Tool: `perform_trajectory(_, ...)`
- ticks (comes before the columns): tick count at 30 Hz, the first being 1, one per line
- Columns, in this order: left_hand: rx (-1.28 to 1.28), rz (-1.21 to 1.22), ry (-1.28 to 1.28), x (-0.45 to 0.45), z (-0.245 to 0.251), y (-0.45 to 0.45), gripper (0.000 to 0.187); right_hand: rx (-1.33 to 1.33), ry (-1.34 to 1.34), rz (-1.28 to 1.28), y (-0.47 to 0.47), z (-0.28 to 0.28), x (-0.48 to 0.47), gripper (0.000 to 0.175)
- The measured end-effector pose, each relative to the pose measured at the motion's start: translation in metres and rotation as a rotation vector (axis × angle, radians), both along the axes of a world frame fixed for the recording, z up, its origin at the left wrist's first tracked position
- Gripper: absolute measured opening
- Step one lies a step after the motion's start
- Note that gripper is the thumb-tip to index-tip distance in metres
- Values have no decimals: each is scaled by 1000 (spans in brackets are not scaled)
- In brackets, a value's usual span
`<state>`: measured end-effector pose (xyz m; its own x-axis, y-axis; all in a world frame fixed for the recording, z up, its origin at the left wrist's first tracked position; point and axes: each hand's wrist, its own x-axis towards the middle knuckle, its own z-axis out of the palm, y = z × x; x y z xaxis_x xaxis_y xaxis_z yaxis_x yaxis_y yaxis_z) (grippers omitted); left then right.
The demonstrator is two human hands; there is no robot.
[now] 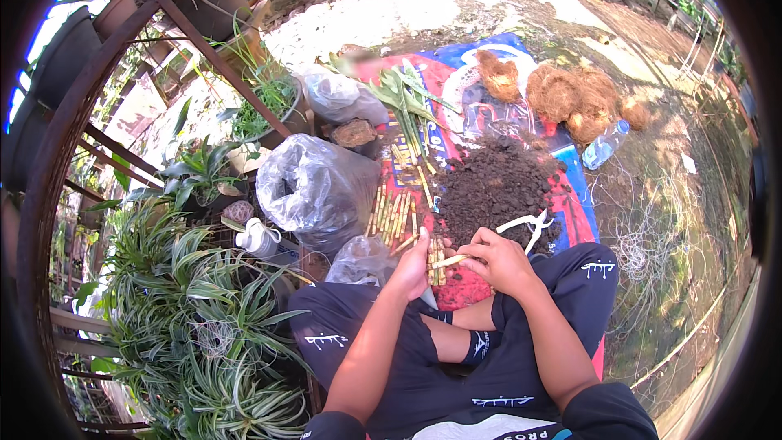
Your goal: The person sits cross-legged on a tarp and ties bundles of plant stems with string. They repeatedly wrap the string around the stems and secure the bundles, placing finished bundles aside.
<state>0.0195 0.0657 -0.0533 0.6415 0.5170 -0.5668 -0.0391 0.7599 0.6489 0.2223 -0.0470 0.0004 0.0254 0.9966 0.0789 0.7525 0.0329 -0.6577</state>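
My left hand [413, 267] holds a small bundle of cut plant stems [437, 261] upright over my crossed legs. In my right hand [493, 258] is the end of a pale strip [451, 261], which lies across the bundle. Just ahead, many short cut stem pieces [391, 215] lie in rows on the red and blue sheet [577, 214]. Long green leaves with stems [406, 104] rest farther off. Open white-handled pruning shears [530, 226] sit on the heap of dark soil [495, 183], beyond my right hand.
Clear plastic bags [321, 186] stand left of the stems, beside a white jug [258, 238] and potted spider plants [220, 318]. Coconut-fibre clumps [565, 95] and a water bottle [605, 145] are at the far right. Tangled string [635, 253] lies on the ground at right.
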Motion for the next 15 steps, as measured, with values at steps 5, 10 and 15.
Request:
perform_trajectory(5,-22,185,-64,1,0,5,79,73,-19,-90,-1,2,-3,22)
perform_trajectory(10,18,286,-122,12,3,2,74,49,312,-278,-2,-11,-31,21)
perform_trajectory(15,11,212,-207,6,-14,3,62,140,352,-279,1,-13,-61,31)
